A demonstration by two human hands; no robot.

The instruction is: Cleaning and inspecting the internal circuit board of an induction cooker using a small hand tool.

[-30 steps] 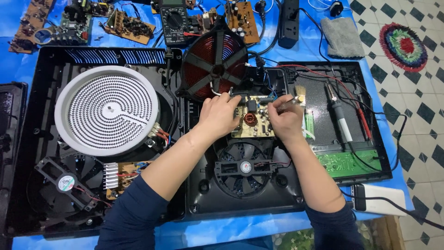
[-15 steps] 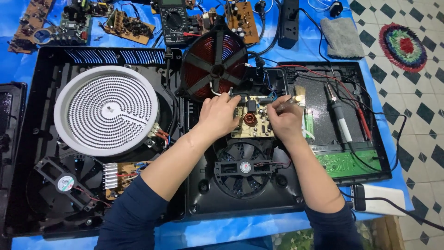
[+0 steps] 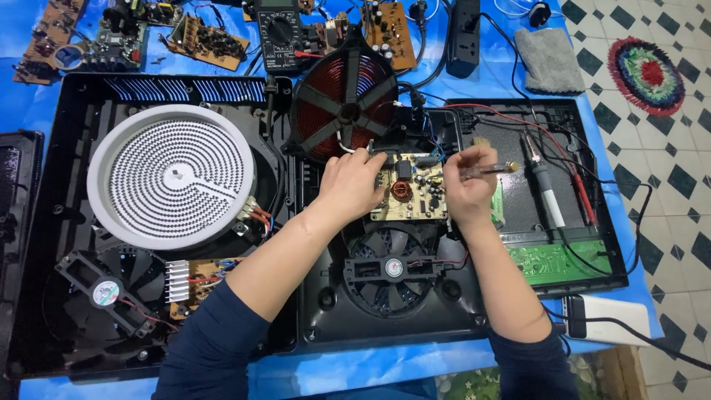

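Observation:
My left hand (image 3: 354, 184) rests on the left edge of a small beige circuit board (image 3: 412, 194) inside an opened black cooktop housing (image 3: 311, 311). Its fingertips touch white wires near the red copper induction coil (image 3: 344, 104). My right hand (image 3: 466, 185) is closed around a thin tool with a clear handle (image 3: 492, 170), held level above the board's right side. A black cooling fan (image 3: 392, 268) sits just below the board.
A round white radiant heater (image 3: 172, 175) fills the housing's left half, with a loose fan (image 3: 105, 290) below it. A soldering iron (image 3: 543, 185), red probe (image 3: 581, 192) and green board (image 3: 566, 261) lie to the right. Spare boards and a multimeter (image 3: 280, 31) line the far edge.
My right hand has shifted slightly right and up with the tool, off the board's middle. My left hand stays on the board's left edge.

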